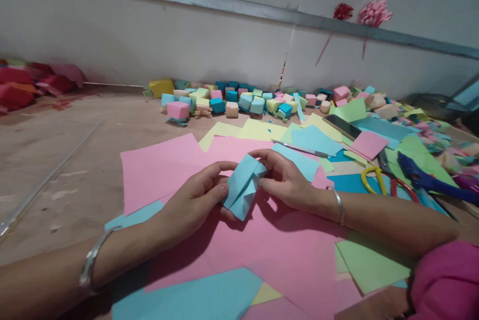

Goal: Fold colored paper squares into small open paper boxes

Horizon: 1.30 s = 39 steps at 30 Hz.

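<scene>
A half-folded light blue paper piece [242, 186] is held between both hands above large pink sheets [262, 240]. My left hand [194, 200] pinches its left side with thumb and fingers closed on it. My right hand [286, 180] grips its right upper corner with closed fingers. Each wrist wears a silver bangle.
Several folded paper cubes [247, 100] in blue, pink, yellow and green lie along the wall. Loose coloured sheets [318, 140] cover the wooden table. Yellow-handled scissors [374, 180], a blue glue gun [426, 177], a phone [342, 126] and a thin blade [299, 149] lie to the right.
</scene>
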Motion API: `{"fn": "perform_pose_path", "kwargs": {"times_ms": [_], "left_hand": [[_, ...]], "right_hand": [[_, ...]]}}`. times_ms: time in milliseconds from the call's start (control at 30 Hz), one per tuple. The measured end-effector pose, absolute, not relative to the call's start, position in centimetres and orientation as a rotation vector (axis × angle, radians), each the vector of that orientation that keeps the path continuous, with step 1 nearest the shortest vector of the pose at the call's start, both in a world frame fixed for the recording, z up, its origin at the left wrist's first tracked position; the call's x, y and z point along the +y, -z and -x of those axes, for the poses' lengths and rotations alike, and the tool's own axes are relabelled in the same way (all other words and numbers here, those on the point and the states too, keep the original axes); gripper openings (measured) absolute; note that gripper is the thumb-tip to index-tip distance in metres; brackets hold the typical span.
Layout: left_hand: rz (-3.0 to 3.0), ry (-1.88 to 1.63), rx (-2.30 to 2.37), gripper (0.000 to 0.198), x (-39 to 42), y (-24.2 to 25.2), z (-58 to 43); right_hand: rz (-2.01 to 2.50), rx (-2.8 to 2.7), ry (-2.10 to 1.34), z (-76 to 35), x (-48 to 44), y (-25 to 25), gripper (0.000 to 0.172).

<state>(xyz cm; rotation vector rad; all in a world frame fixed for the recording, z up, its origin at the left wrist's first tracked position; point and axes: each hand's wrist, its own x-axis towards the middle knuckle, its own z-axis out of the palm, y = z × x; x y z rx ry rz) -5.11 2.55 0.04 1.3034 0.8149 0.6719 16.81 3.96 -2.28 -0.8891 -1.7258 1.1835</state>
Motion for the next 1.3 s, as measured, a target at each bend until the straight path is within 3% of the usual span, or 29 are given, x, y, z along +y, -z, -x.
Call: {"fn": "perform_pose_path", "kwargs": {"times_ms": [267,500,733,867,1133,1300], "left_hand": [[-1.576,-0.61,0.878,0.038,2.2,-0.1,5.1],[-1.843,-0.618,1.108,0.026,2.0,-0.5,4.7],[-1.796,-0.652,0.986,0.041,2.0,-0.7,5.2],[-1.703,-0.693,1.008,0.04,2.5,-0.8,5.3],[-1.533,-0.454,1.094,0.032,3.0,-1.1,4.9],[-1.568,-0.483,1.171,0.031,3.0,-0.8,4.8]], "right_hand": [[0.901,-1.743,-1.192,-16.2,2.7,1.7,0.03],[0.883,-1.921,-1.017,-15.9,1.6,1.3,0.034],[0.894,-1.897,-1.132,-16.2,1.9,1.1,0.033],[1.044,-1.795,-1.206,-16.6,2.7,1.4,0.043],[1.118,-1.922,-0.936,-17.2,3.4,2.0,0.05],[1.021,-1.898,-1.062,-16.7,3.3,1.9,0.064]]}}
